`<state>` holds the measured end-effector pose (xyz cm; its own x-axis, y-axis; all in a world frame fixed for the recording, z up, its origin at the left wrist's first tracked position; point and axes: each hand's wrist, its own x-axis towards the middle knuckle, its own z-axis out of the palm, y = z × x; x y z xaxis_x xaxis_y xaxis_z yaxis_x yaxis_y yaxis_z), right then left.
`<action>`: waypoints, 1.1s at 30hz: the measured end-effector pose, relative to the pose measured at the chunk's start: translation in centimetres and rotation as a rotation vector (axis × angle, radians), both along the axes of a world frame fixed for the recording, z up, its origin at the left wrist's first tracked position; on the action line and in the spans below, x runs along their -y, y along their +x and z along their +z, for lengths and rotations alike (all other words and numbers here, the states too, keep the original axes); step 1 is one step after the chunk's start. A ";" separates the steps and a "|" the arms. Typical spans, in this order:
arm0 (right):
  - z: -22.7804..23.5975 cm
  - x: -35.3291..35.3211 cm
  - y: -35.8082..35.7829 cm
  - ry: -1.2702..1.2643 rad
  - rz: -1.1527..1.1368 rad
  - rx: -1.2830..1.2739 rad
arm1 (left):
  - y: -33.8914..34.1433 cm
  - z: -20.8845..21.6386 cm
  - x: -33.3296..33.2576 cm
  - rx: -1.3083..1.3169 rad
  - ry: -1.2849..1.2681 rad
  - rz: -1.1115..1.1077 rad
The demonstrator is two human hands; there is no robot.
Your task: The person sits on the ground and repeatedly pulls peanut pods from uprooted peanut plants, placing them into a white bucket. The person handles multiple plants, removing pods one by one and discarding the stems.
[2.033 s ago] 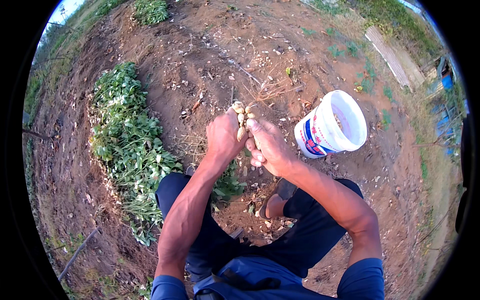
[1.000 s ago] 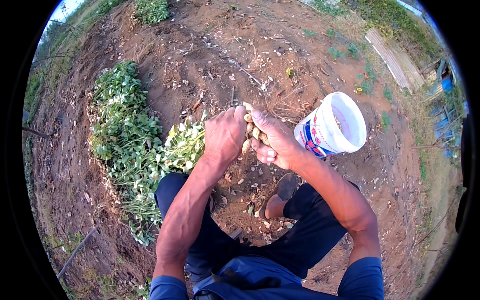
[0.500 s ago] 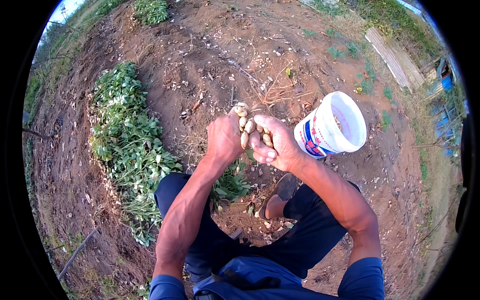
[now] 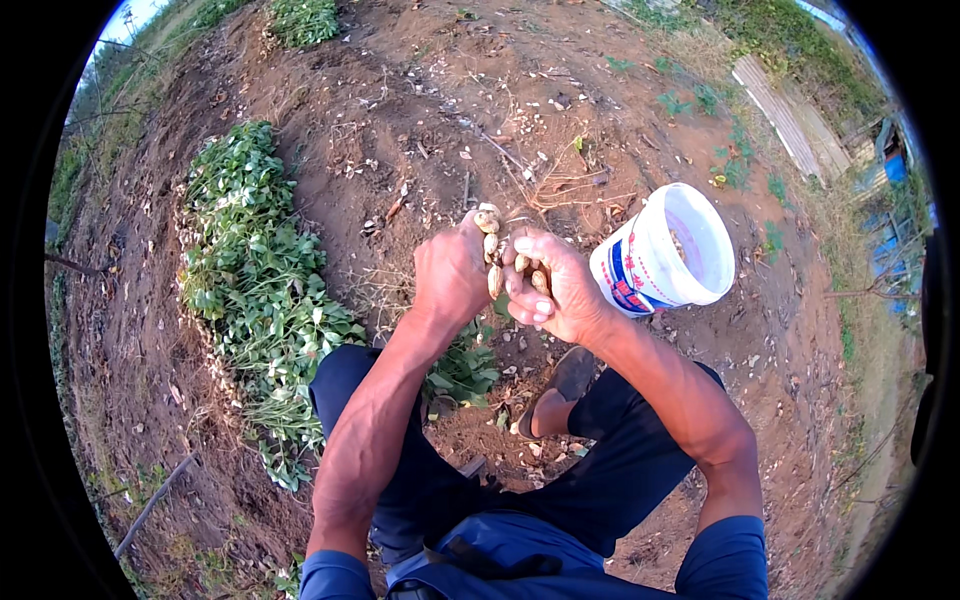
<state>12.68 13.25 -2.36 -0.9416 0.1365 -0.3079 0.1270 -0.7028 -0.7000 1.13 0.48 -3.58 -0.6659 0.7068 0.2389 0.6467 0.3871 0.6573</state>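
My left hand [image 4: 450,272] is closed around the root end of a peanut plant, whose green leaves [image 4: 462,368] show below, beside my left knee. Several pale, soil-stained peanuts [image 4: 495,280] cling at the root end next to my left fingers. Just to the right, my right hand [image 4: 565,285] curls around a few loose-looking peanuts [image 4: 541,282], with its thumb uppermost. A narrow gap separates the two hands. A white bucket [image 4: 622,262] with blue and red print leans beside my right hand; its inside is only partly visible.
A long heap of pulled peanut plants [image 4: 255,270] lies on the left, with another green bunch [image 4: 303,22] far off. Bare brown soil [image 4: 400,120] carries scattered dry leaves and stalks. My right shoe [image 4: 570,375] rests below the bucket. A corrugated sheet [image 4: 775,115] lies at far right.
My hands have drawn slightly apart. Peanuts in my right fingers now sit away from those by my left hand, where the two groups nearly touched before.
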 end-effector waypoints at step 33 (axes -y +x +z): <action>4.2 -4.3 1.7 0.165 0.281 -0.109 | -2.7 0.2 1.0 0.145 0.330 0.030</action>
